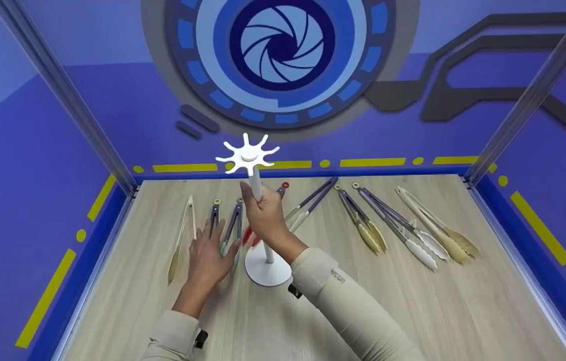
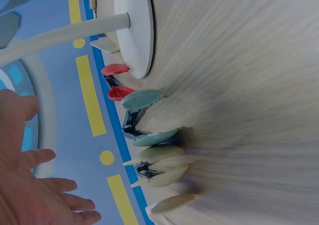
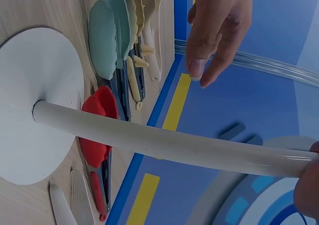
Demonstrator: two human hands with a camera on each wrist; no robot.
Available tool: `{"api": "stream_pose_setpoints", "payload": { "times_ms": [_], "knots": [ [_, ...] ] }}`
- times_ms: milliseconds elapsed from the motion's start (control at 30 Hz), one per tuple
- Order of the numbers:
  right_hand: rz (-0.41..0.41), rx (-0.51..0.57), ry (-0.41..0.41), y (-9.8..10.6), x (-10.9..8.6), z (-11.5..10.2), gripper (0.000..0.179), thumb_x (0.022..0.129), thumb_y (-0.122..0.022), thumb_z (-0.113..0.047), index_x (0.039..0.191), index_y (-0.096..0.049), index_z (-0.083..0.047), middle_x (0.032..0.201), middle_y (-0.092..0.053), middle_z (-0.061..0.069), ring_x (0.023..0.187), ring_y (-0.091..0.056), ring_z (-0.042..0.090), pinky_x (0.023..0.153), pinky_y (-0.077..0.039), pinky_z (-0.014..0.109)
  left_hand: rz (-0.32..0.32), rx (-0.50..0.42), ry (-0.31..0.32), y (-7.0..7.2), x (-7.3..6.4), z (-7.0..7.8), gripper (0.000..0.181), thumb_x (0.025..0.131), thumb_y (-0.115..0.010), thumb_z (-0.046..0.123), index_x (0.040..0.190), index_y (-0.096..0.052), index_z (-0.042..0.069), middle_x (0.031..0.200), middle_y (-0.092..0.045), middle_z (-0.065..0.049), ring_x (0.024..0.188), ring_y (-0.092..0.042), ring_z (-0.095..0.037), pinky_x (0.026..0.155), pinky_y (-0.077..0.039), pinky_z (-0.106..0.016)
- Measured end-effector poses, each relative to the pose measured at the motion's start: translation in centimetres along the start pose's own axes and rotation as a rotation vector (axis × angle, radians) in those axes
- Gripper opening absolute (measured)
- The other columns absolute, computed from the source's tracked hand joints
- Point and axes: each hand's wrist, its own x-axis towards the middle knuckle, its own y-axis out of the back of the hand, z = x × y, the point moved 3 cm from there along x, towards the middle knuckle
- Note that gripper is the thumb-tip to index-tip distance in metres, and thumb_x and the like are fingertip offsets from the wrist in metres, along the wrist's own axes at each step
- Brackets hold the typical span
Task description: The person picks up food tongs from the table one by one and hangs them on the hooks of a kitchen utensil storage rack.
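Observation:
A white stand has a round base [image 1: 257,273], a slim pole [image 2: 75,36] and a star-like top of several hooked arms [image 1: 249,154]. My right hand [image 1: 267,213] grips the pole just below that top. Spread fingers mark my left hand [image 1: 210,258], which is above the table left of the stand and holds nothing. Around it lie teal-tipped tongs [image 3: 103,38], yellow-ended tongs [image 2: 172,176] and cream tongs [image 1: 176,258]. Red-tipped tongs [image 3: 93,150] lie behind the pole, partly hidden by it and my right hand in the head view.
Right of the stand lie white-tipped dark-handled tongs [image 1: 315,195], small yellow-tipped tongs [image 1: 363,223], larger white-tipped tongs [image 1: 405,230] and cream tongs [image 1: 440,228]. A blue patterned wall [image 1: 112,115] bounds the wooden table [image 1: 363,311] at the back, with side panels left and right.

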Motion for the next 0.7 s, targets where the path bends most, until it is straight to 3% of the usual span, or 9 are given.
{"api": "stream_pose_setpoints", "payload": {
  "times_ms": [167,433,700],
  "knots": [
    [-0.026,-0.012,0.005,0.5,-0.1,0.0,0.046,0.113,-0.052,-0.038,0.074,-0.044,-0.016,0.062,-0.041,-0.009,0.052,-0.036,0.006,0.049,-0.029,0.023,0.01,-0.006,-0.014,-0.3,0.1,0.2,0.073,0.102,-0.068,0.044,0.163,-0.044,0.012,0.173,-0.03,-0.027,0.162,-0.021,-0.057,0.129,-0.019,-0.072],
    [-0.016,-0.002,0.012,1.6,-0.3,0.1,0.039,0.111,-0.055,-0.016,0.074,-0.046,-0.012,0.061,-0.042,-0.007,0.051,-0.035,0.005,0.049,-0.028,0.023,0.006,-0.002,-0.019,-0.4,0.0,0.3,0.071,0.103,-0.067,0.044,0.163,-0.044,0.011,0.174,-0.03,-0.027,0.162,-0.021,-0.056,0.13,-0.021,-0.07],
    [-0.004,0.012,0.066,3.5,-0.5,0.5,0.041,0.109,-0.055,-0.008,0.071,-0.043,-0.012,0.059,-0.039,-0.008,0.049,-0.032,0.003,0.047,-0.026,0.022,-0.015,-0.008,-0.016,-0.5,-0.1,0.3,0.07,0.104,-0.067,0.042,0.163,-0.045,0.012,0.173,-0.032,-0.026,0.161,-0.024,-0.056,0.131,-0.02,-0.069]
  ]
}}
